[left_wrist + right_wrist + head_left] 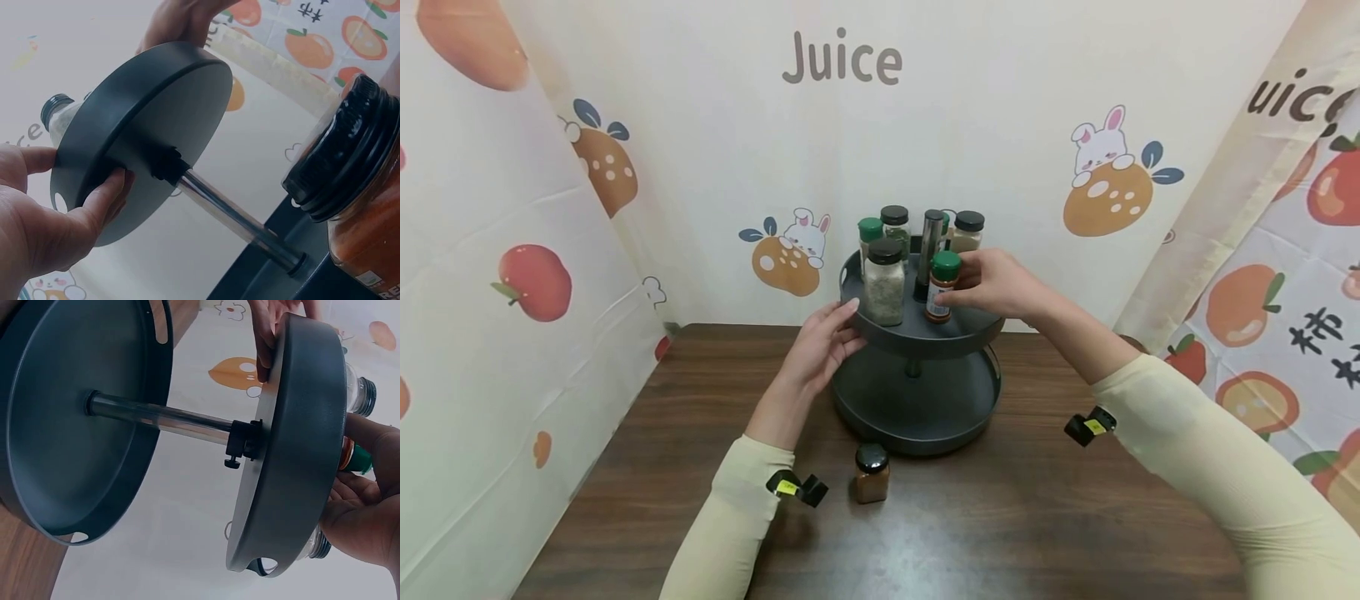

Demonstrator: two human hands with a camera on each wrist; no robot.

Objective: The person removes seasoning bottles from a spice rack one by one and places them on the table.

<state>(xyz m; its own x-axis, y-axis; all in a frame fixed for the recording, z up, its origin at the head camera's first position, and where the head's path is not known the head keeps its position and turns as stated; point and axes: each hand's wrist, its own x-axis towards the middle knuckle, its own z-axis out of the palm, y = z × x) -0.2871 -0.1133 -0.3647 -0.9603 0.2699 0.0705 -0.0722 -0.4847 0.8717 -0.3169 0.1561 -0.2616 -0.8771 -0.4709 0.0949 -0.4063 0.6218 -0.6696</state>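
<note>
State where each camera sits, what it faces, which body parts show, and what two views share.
Head: on the head, facing forward and down at the stand; left hand, right hand, sleeves show.
Left wrist: worn there, facing the underside of the upper tray; both hands show.
Right wrist: worn there, facing the post and lower tray; both hands show.
Both wrist views share the post.

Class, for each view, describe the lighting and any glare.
Head: bright overall, soft glare on the wood-grain tabletop at bottom centre; left wrist: dimmer, bluish, white highlights on the black jar lid; right wrist: also dim and bluish, bright streaks along the metal pole.
</note>
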